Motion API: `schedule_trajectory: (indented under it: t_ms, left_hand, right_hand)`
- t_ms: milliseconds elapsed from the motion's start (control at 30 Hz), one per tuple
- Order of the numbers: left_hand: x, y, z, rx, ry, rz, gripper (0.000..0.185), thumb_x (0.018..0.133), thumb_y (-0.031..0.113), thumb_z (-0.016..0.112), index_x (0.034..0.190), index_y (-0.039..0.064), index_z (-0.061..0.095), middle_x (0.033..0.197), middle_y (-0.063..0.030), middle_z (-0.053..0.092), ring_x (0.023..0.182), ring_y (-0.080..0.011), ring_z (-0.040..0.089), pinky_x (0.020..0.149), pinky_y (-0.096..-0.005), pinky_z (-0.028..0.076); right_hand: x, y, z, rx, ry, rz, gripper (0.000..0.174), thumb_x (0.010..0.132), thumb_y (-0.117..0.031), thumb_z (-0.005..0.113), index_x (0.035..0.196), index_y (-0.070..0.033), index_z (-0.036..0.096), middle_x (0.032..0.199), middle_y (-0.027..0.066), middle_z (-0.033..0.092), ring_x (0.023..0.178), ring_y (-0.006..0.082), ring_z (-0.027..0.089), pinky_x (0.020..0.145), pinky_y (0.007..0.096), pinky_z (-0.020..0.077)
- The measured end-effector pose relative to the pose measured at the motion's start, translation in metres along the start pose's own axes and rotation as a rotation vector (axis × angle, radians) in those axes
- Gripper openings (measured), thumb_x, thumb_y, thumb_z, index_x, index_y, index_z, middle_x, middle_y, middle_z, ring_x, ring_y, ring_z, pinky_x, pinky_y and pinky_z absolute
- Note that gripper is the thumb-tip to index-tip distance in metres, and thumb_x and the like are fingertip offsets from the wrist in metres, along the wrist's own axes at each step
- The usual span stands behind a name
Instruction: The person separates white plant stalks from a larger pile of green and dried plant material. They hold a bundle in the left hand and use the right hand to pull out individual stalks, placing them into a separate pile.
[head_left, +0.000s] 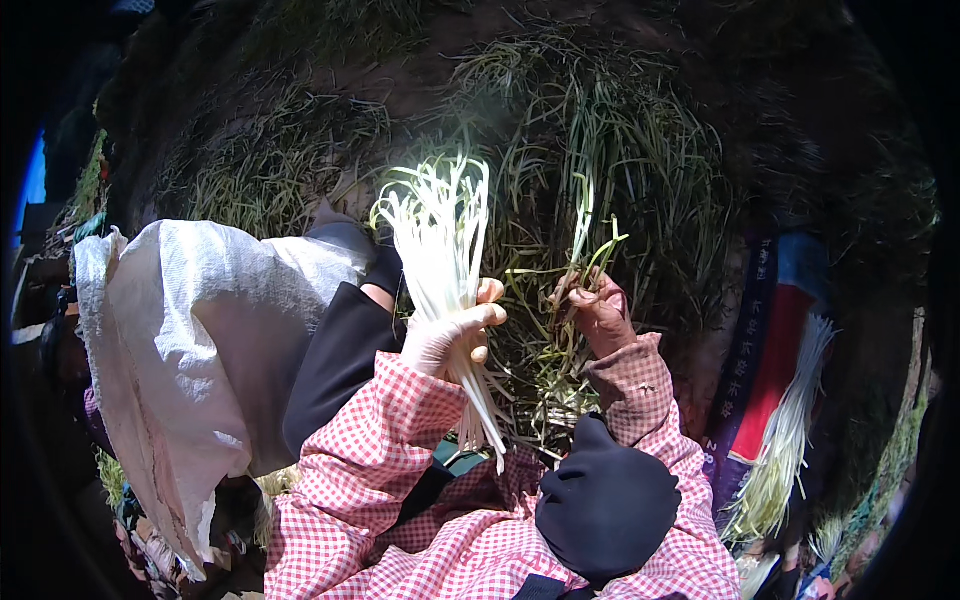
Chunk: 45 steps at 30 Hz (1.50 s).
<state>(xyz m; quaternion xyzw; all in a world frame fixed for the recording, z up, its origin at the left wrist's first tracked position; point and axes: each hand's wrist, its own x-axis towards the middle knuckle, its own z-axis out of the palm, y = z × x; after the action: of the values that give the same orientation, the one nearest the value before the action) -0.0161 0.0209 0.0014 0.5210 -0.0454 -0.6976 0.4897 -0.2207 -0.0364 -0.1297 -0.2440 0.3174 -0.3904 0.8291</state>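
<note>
My left hand (450, 337) is closed around a thick bunch of pale, leafy stalks (442, 247), perhaps blanched chives. Their curling tips point away from me, and the other ends hang below my fist. To the right, my right hand (600, 307) pinches a few green and brownish leaves (583, 217) between thumb and fingers. The two hands are apart. Beneath both lies a heap of loose green leaves (540, 187), with yellowed scraps (555, 390) nearer my body.
A white woven sack (210, 330) covers my leg at left. On the right, another bundle of pale stalks (784, 435) lies on a printed red and purple sack (765, 360) bearing writing. More cut leaves (270, 165) spread over the ground ahead. A dark rounded cloth shape (607, 502) sits before my chest.
</note>
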Motion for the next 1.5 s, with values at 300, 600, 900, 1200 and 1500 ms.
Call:
schedule_trajectory:
  t_ms: [300,600,900,1200,1500]
  left_hand:
    - [-0.012,0.012,-0.006,-0.139,-0.076,0.072,0.031,0.074,0.004,0.062,0.099,0.004,0.043,0.076,-0.0061,0.056,0.042,-0.0083,0.05,0.04,-0.0166,0.046]
    - [-0.008,0.009,-0.001,-0.151,-0.113,0.075,0.026,0.075,0.0,0.06,0.096,0.001,0.045,0.084,-0.0021,0.049,0.06,-0.0062,0.055,0.042,-0.0169,0.049]
    - [-0.005,0.006,-0.01,-0.182,-0.156,0.01,0.035,0.073,0.001,0.063,0.103,0.004,0.045,0.092,-0.002,0.049,0.072,-0.0084,0.055,0.041,-0.0161,0.047]
    - [0.005,-0.022,0.002,0.113,0.036,0.026,0.035,0.067,0.006,0.07,0.099,0.007,0.056,0.09,0.0012,0.058,0.058,-0.0063,0.052,0.046,-0.0195,0.041]
    - [0.016,-0.04,0.007,0.014,0.234,0.021,0.028,0.066,0.002,0.071,0.092,0.004,0.063,0.074,-0.0048,0.063,0.056,-0.0116,0.057,0.046,-0.0241,0.044]
  right_hand:
    - [-0.087,-0.088,-0.153,-1.454,1.03,-0.159,0.032,0.075,-0.006,0.057,0.106,-0.001,0.053,0.095,0.013,0.057,0.088,0.0281,0.055,0.077,0.0366,0.0442]
    - [0.034,-0.011,-0.04,-1.498,0.353,-0.138,0.031,0.077,-0.025,0.06,0.096,0.0,0.056,0.093,0.0198,0.06,0.086,0.0393,0.056,0.073,0.0434,0.0448]
    - [0.002,-0.025,-0.017,-0.313,0.089,-0.033,0.014,0.078,-0.012,0.063,0.087,-0.008,0.053,0.071,-0.0042,0.054,0.063,0.0037,0.049,0.056,0.0196,0.0404]
    - [-0.029,-0.025,0.047,-0.358,-0.027,0.114,0.01,0.082,-0.012,0.06,0.085,-0.004,0.054,0.071,-0.0004,0.057,0.061,0.0064,0.054,0.056,0.0201,0.0438]
    - [-0.041,0.005,0.025,-0.372,-0.093,0.167,0.012,0.085,-0.012,0.056,0.081,0.0,0.057,0.066,-0.0018,0.055,0.06,0.0042,0.048,0.054,0.0207,0.042]
